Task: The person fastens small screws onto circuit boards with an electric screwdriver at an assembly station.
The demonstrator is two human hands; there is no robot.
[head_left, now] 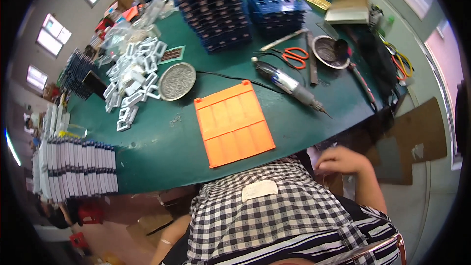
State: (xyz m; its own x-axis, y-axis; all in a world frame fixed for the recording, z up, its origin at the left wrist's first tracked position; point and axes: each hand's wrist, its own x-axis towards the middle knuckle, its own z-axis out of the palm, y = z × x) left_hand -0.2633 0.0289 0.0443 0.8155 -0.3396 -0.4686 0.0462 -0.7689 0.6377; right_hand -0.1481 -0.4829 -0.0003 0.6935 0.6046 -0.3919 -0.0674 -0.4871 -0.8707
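My right hand [339,160] is off the table's front edge, right of my checked apron [265,216], with its fingers curled. Whether anything is in the fingers I cannot make out. Only part of my left forearm [171,238] shows, low beside the apron; that hand is out of sight. On the table in front of me lies an orange plastic tray [234,123] with raised ribs, touched by neither hand. Behind its left corner stands a round dish [177,81] of small grey pieces. An electric screwdriver [289,84] with a cord lies to the right, its bit pointing right.
White plastic frames [131,86] are heaped at left, above stacked white pieces [81,169]. Tall blue tray stacks [213,12] stand at the back. Orange-handled scissors [295,58], a metal bar [312,59], a bowl of dark screws [327,51] and a red-handled tool [362,83] lie right.
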